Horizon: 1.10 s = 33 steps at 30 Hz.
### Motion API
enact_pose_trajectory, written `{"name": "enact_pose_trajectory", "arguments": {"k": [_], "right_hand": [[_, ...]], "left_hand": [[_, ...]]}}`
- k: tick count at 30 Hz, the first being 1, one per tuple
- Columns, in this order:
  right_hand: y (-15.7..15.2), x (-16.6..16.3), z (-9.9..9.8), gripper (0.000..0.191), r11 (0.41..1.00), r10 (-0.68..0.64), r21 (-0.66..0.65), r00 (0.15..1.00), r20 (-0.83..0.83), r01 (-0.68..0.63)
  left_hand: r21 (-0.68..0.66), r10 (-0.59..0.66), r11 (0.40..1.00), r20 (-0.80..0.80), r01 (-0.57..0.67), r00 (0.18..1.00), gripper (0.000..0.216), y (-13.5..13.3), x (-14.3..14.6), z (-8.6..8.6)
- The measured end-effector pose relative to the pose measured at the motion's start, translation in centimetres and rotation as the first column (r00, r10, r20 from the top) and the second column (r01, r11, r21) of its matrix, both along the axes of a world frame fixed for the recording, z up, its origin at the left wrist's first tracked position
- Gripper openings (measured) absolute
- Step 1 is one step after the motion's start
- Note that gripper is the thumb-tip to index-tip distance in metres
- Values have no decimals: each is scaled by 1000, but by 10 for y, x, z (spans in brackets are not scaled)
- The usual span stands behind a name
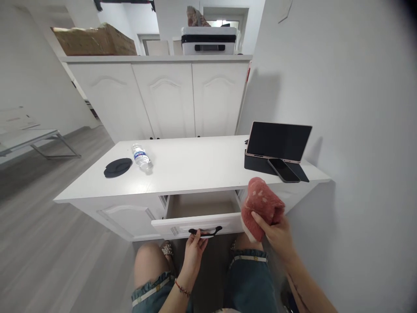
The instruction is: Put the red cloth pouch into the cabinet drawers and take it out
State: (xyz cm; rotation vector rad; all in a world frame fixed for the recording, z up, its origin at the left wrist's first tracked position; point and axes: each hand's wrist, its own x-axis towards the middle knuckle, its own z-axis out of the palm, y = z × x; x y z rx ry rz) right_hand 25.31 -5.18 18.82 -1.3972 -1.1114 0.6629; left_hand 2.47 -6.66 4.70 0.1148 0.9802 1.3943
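Note:
My left hand (pixel 194 250) has its fingers hooked round the black handle (pixel 213 233) of a white drawer (pixel 166 227). The drawer is pulled out from under the white tabletop (pixel 189 167), and its visible beige inside holds nothing. To the right, my right hand (pixel 276 234) grips a folded red cloth (pixel 262 204) with pale spots, thumb on top. The cloth is held up beside the drawer's right end, in front of the table edge. Part of the right hand's fingers is hidden behind the cloth.
On the tabletop lie a clear plastic bottle (pixel 141 158) and a dark round mat (pixel 117 167) at left. A tablet (pixel 278 141) and a phone (pixel 284 170) rest at right. Behind stands a white cabinet (pixel 163 95) bearing a cardboard box (pixel 94 41) and a white case (pixel 208 41).

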Motion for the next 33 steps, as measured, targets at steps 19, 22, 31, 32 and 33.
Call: {"name": "enact_pose_trajectory", "arguments": {"k": [19, 22, 31, 32, 33], "right_hand": [[103, -48, -17, 25, 584, 527, -387, -30, 849, -714], [104, -55, -46, 25, 429, 460, -450, -239, 855, -783], [102, -51, -95, 40, 311, 882, -765, -129, 453, -564], [101, -54, -96, 38, 305, 907, -765, -73, 415, -568], [100, -59, -98, 35, 298, 925, -756, -18, 379, -583]], "left_hand": [[-82, 31, 996, 5, -30, 1000, 30, -44, 5, -6], [-83, 28, 996, 14, -27, 1000, 30, -50, 6, -7], [-86, 20, 996, 33, -17, 999, 34, -57, 6, -5], [-89, 21, 996, 36, -17, 999, 35, -58, 6, -6], [-92, 20, 996, 37, -16, 999, 35, -58, 6, -7]]}}
